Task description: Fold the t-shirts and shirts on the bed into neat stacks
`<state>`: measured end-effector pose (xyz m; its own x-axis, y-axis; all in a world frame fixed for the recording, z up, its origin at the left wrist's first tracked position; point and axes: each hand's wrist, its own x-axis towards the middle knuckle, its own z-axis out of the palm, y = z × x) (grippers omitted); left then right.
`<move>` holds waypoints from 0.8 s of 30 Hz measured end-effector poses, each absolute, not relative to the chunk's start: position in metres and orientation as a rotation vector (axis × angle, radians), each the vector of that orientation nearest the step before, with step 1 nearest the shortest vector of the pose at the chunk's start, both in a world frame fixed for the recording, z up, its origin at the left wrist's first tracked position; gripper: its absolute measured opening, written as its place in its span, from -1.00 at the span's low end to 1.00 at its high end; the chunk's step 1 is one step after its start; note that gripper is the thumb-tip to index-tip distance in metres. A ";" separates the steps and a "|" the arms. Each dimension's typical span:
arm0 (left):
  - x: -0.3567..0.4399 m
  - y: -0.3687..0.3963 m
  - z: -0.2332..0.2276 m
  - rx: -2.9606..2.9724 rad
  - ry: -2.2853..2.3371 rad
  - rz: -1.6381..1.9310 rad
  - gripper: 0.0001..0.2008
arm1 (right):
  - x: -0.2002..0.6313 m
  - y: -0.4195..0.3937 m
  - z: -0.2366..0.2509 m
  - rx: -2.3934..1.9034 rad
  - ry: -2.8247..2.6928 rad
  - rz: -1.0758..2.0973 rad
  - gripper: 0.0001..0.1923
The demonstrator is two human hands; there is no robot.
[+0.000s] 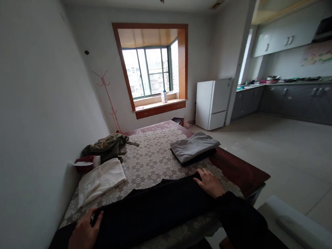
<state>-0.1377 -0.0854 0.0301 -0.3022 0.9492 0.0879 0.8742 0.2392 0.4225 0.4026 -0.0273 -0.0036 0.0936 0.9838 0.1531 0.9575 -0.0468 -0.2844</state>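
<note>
A black garment [149, 210] lies lengthwise across the near part of the table, folded into a long band. My left hand [84, 236] grips its left end, thumb and fingers closed on the cloth. At the far right corner my right hand [209, 182] pinches the edge between thumb and curled fingers. Beyond it on the right sits a folded grey garment [195, 145] on top of a dark one [190, 161]. To the left lies a folded white garment [103, 181]. The black garment's exact kind I cannot make out.
A patterned lace cloth [151, 152] covers most of the dark red table [241, 170]. An olive-green bag [106, 146] and a red tissue box [85, 164] stand by the left wall. A pale seat [294, 221] is at the lower right; a white fridge [212, 103] stands farther back.
</note>
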 end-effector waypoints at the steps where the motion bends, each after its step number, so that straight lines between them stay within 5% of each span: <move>1: -0.138 -0.086 0.030 1.724 2.358 0.591 -0.44 | 0.402 -0.027 -0.003 -2.062 -1.928 0.116 -0.71; 7: -0.146 -0.086 0.022 1.939 2.352 0.682 -0.54 | 0.404 -0.020 -0.003 -2.070 -1.891 0.169 -0.74; 13: -0.150 -0.081 0.012 1.667 2.303 0.809 -0.33 | 0.401 -0.016 0.000 -1.796 -1.816 0.349 -0.81; 20: -0.141 -0.089 0.026 1.546 2.185 0.935 -0.53 | 0.399 -0.028 0.008 -1.510 -1.576 0.422 -0.95; 24: -0.140 -0.094 0.030 1.504 2.086 1.145 -0.55 | 0.409 -0.035 0.018 -1.369 -1.483 0.543 -0.85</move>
<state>-0.1402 -0.0937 0.0305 -0.3913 0.9014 0.1855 0.6406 0.1221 0.7581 0.4087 -0.0351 0.0175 0.1454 0.9210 0.3615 0.4701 0.2572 -0.8443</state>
